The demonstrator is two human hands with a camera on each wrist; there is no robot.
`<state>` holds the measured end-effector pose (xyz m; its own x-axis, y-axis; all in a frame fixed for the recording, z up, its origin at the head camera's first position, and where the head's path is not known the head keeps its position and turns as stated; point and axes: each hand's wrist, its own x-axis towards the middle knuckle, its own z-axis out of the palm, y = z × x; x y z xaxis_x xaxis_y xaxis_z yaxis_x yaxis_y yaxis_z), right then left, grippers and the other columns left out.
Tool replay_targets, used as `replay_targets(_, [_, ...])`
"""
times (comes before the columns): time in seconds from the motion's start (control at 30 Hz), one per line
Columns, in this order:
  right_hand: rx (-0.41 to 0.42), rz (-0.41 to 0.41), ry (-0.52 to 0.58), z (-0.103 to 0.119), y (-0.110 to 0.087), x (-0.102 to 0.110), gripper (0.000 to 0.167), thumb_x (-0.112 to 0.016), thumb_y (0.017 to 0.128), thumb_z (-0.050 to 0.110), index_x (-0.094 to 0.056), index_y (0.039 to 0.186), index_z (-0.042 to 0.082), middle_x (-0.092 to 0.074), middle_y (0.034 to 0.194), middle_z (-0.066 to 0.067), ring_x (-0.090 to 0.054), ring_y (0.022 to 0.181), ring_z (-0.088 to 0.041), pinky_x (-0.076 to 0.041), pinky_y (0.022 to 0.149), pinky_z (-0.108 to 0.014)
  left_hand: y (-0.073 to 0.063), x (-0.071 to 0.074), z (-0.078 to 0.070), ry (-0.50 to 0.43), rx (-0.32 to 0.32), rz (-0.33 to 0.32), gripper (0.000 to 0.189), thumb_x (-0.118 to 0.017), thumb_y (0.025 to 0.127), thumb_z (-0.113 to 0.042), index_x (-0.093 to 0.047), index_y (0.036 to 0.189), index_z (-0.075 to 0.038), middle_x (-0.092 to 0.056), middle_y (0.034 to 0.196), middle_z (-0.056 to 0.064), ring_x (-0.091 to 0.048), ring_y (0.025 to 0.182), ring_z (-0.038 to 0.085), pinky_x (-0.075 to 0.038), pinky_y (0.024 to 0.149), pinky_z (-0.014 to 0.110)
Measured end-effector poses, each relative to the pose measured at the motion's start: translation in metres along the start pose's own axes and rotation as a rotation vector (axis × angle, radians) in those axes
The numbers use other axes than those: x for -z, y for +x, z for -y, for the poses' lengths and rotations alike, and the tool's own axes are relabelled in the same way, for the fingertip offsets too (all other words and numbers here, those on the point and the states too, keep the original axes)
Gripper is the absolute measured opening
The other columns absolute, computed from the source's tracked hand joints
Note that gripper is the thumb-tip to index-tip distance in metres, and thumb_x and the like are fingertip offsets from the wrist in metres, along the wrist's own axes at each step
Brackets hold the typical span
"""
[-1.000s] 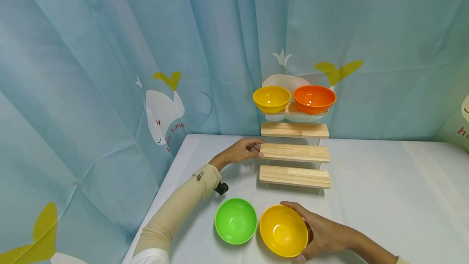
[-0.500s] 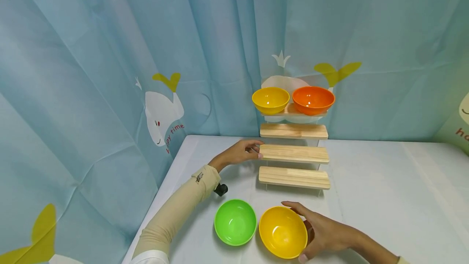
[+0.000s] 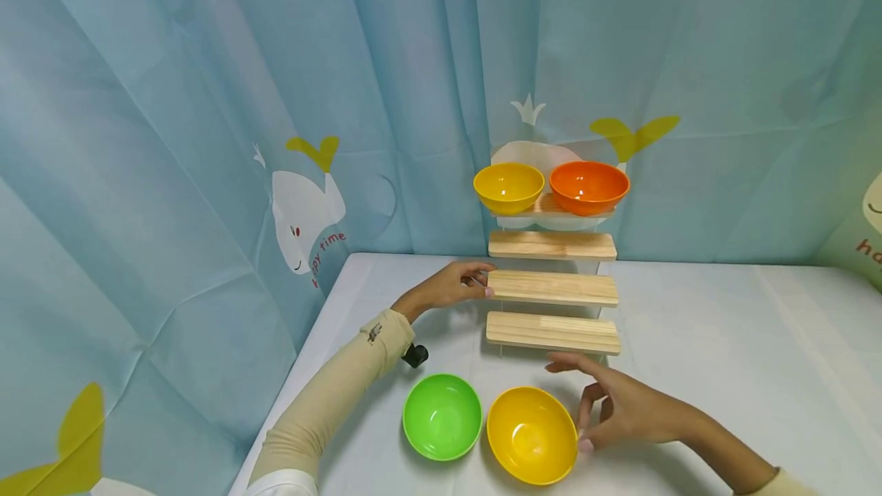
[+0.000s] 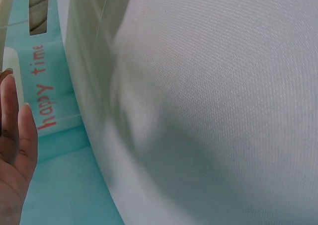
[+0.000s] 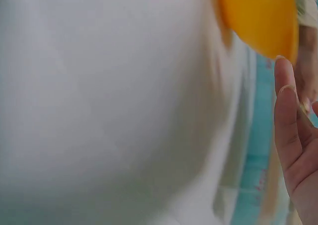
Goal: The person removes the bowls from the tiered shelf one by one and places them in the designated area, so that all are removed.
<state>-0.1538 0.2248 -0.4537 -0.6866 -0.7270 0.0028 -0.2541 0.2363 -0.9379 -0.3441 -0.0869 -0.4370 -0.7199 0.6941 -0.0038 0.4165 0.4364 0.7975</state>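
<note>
My left hand (image 3: pixel 451 284) is at the left end of the third wooden plank down on a stepped display stand (image 3: pixel 553 288), thumb at its front edge and forefinger at its back, gripping that end. Its fingers also show at the left of the left wrist view. My right hand (image 3: pixel 630 408) is just right of a yellow-orange bowl (image 3: pixel 532 435), fingers spread and holding nothing; the thumb tip is close by the rim, and I cannot tell whether it touches. A green bowl (image 3: pixel 443 416) stands left of that bowl on the white tabletop.
On the stand's top plank sit a yellow bowl (image 3: pixel 508 188) and an orange bowl (image 3: pixel 589 187), side by side. A blue curtain (image 3: pixel 427 98) with whale prints hangs behind and to the left. A small black object (image 3: pixel 416 355) shows beneath my left wrist.
My right hand has let go of the yellow-orange bowl and moved slightly up and right, its fingers away from the rim. The bowl and my left hand have stayed in place.
</note>
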Motion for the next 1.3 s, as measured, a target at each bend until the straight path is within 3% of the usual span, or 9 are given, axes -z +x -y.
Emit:
replay_targets(0.1, [0.026, -0.039, -0.03, 0.005, -0.001, 0.015, 0.091, -0.079, 0.083, 0.005, -0.026, 0.156, 0.012, -0.042, 0.149, 0.006, -0.067, 0.08, -0.021, -0.057, 0.062, -0.031, 0.0, 0.0, -0.001, -0.002, -0.001, 0.001, 0.055, -0.067, 0.098, -0.025, -0.05, 0.147, -0.007, -0.063, 0.128, 0.012, -0.062, 0.113, 0.021, -0.051, 0.098, 0.03])
replay_targets(0.27, [0.065, -0.114, -0.083, 0.016, -0.004, 0.04, 0.086, -0.076, 0.084, 0.0, -0.027, 0.155, 0.005, -0.04, 0.149, 0.0, -0.068, 0.081, -0.02, -0.057, 0.061, -0.032, 0.001, 0.0, 0.0, -0.011, -0.011, 0.004, 0.055, -0.067, 0.098, -0.023, -0.05, 0.147, -0.006, -0.063, 0.128, 0.013, -0.062, 0.114, 0.023, -0.051, 0.098, 0.031])
replay_targets(0.53, [0.112, -0.235, -0.208, 0.037, -0.004, 0.08, 0.084, -0.075, 0.087, -0.001, -0.028, 0.156, 0.006, -0.045, 0.145, 0.016, -0.069, 0.079, -0.019, -0.059, 0.066, -0.031, 0.002, 0.0, -0.001, -0.011, -0.015, 0.005, 0.055, -0.067, 0.097, -0.023, -0.05, 0.147, -0.005, -0.063, 0.128, 0.014, -0.062, 0.113, 0.023, -0.051, 0.098, 0.03])
replay_targets(0.63, [0.113, -0.301, -0.279, 0.046, -0.003, 0.093, 0.078, -0.072, 0.089, -0.001, -0.031, 0.155, 0.006, -0.047, 0.143, 0.015, -0.069, 0.077, -0.018, -0.058, 0.068, -0.03, 0.002, 0.0, 0.0, -0.01, -0.016, 0.007, 0.055, -0.067, 0.097, -0.023, -0.05, 0.147, -0.006, -0.063, 0.129, 0.014, -0.062, 0.114, 0.023, -0.051, 0.098, 0.03])
replay_targets(0.77, [0.079, -0.395, -0.34, 0.056, -0.003, 0.112, 0.072, -0.069, 0.092, 0.001, -0.035, 0.154, 0.011, -0.05, 0.141, 0.01, -0.069, 0.077, -0.016, -0.055, 0.066, -0.029, 0.003, 0.0, 0.001, -0.007, -0.016, 0.009, 0.056, -0.067, 0.097, -0.024, -0.05, 0.147, -0.006, -0.063, 0.13, 0.014, -0.062, 0.114, 0.023, -0.051, 0.098, 0.03])
replay_targets(0.97, [0.022, -0.505, -0.376, 0.067, -0.002, 0.144, 0.067, -0.064, 0.096, 0.004, -0.035, 0.154, 0.021, -0.05, 0.137, 0.022, -0.071, 0.086, -0.012, -0.054, 0.066, -0.027, 0.003, 0.0, 0.0, 0.003, -0.017, 0.003, 0.055, -0.067, 0.098, -0.023, -0.05, 0.147, -0.006, -0.063, 0.13, 0.013, -0.062, 0.114, 0.021, -0.051, 0.097, 0.029])
replay_targets(1.1, [-0.024, -0.58, -0.353, 0.071, 0.003, 0.162, 0.063, -0.064, 0.097, 0.006, -0.038, 0.152, 0.024, -0.052, 0.134, 0.022, -0.07, 0.085, -0.009, -0.054, 0.064, -0.027, 0.003, 0.0, 0.001, -0.007, -0.014, 0.0, 0.055, -0.068, 0.097, -0.022, -0.05, 0.147, -0.006, -0.063, 0.129, 0.014, -0.062, 0.113, 0.022, -0.052, 0.096, 0.028])
replay_targets(1.3, [-0.083, -0.599, -0.37, 0.078, 0.01, 0.184, 0.067, -0.065, 0.098, 0.015, -0.032, 0.156, 0.022, -0.048, 0.136, 0.017, -0.07, 0.085, -0.004, -0.056, 0.066, -0.026, 0.002, 0.0, 0.002, -0.011, -0.006, -0.003, 0.055, -0.068, 0.097, -0.023, -0.05, 0.147, -0.005, -0.063, 0.129, 0.014, -0.062, 0.113, 0.022, -0.052, 0.097, 0.028])
